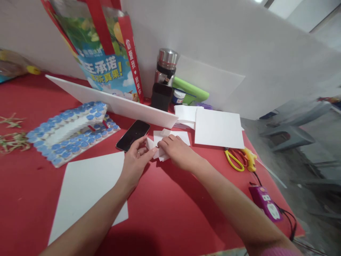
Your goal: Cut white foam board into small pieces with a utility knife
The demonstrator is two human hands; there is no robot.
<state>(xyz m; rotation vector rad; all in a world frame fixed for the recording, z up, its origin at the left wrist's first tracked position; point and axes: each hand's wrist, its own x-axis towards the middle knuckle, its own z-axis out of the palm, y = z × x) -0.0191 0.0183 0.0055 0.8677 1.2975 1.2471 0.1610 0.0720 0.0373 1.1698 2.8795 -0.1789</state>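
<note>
Both hands meet over the red table, near its middle. My left hand (136, 158) is closed on a small folded white paper (150, 143), its thumb and fingers at the paper's left part. At the right side of the same paper, my right hand (174, 149) has its fingers bent and pressed together on it. Loose white paper (183, 137) lies flat just behind the right hand. A black phone (134, 135) rests on the table behind my left hand. Under my left forearm is a large white sheet (87, 185).
The red table (165, 213) holds a blue and white model (77, 131) at left, a long white board (114, 103), a shopping bag (112, 64), a flask (166, 65), white boards (218, 128), yellow scissors (234, 161), a glue gun (250, 159) and a purple power strip (265, 202).
</note>
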